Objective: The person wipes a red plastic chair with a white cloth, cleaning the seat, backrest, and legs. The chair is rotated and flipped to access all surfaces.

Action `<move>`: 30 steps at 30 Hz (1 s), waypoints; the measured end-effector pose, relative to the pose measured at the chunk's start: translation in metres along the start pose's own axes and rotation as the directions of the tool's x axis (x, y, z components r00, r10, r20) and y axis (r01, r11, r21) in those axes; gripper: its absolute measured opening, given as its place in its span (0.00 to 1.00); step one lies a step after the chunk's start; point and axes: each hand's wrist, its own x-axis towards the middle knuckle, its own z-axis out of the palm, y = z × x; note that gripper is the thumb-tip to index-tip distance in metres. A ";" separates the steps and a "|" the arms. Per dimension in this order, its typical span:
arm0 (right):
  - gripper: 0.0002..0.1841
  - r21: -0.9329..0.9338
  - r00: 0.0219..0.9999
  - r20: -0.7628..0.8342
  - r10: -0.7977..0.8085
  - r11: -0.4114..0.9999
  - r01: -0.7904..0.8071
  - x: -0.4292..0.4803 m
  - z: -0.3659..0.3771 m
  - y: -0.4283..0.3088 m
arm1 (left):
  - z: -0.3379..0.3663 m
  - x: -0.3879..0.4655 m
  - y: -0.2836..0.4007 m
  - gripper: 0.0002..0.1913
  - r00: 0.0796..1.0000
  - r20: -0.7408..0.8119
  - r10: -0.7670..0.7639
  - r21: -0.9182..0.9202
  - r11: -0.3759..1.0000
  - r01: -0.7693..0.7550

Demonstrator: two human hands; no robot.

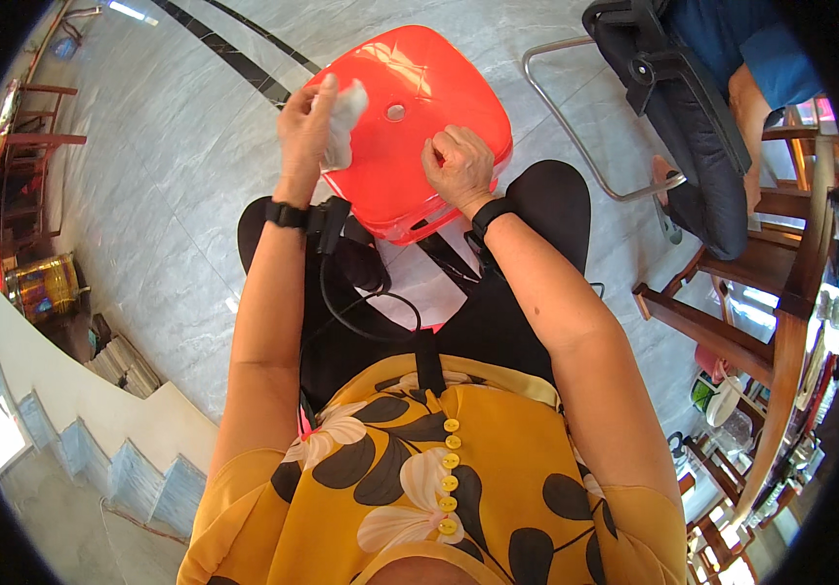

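Note:
A red plastic stool (419, 80) with a small round hole in its seat stands in front of my knees. My left hand (304, 131) is over the stool's left side, its fingers and thumb closed on a crumpled white tissue or cloth (346, 117) that hangs beside the palm. My right hand (462, 162) is curled into a loose fist at the near right part of the seat. Nothing shows between its fingers, though the inside of the palm is hidden. Both wrists wear black straps, and a black cable (332, 292) loops down from the left one.
At the upper right a person (749, 95) sits in a dark padded chair (690, 139) with a bent metal tube frame (536, 80). Wooden furniture (712, 322) stands at the right. A gold-patterned drum-like container (43, 287) and a staircase (119, 468) are at the left.

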 end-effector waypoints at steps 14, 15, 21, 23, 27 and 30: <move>0.15 -0.052 0.999 -0.001 -0.032 0.998 0.032 -0.002 0.001 0.000 | 0.019 -0.105 -0.032 0.23 0.712 0.486 0.506 0.357 0.629 -0.690; 0.15 -0.064 0.999 0.002 -0.038 0.997 0.038 -0.002 0.001 0.000 | 0.016 -0.103 -0.030 0.24 0.706 0.514 0.488 0.398 0.593 -0.700; 0.14 -0.078 0.999 0.033 0.002 0.997 0.000 -0.002 0.002 -0.001 | -0.008 -0.028 -0.035 0.25 0.747 0.427 0.510 0.592 0.467 -0.657; 0.14 -0.062 1.000 0.008 0.005 0.998 -0.004 -0.003 0.004 -0.001 | 0.002 -0.002 -0.038 0.25 0.772 0.337 0.539 0.661 0.449 -0.601; 0.14 -0.071 1.000 -0.006 -0.003 0.997 0.003 -0.005 0.006 0.001 | 0.026 0.006 -0.041 0.21 0.749 0.303 0.589 0.720 0.374 -0.585; 0.14 -0.069 1.000 -0.003 0.000 0.998 0.000 -0.005 0.007 0.003 | 0.027 -0.036 -0.041 0.23 0.618 0.471 0.629 0.601 0.284 -0.747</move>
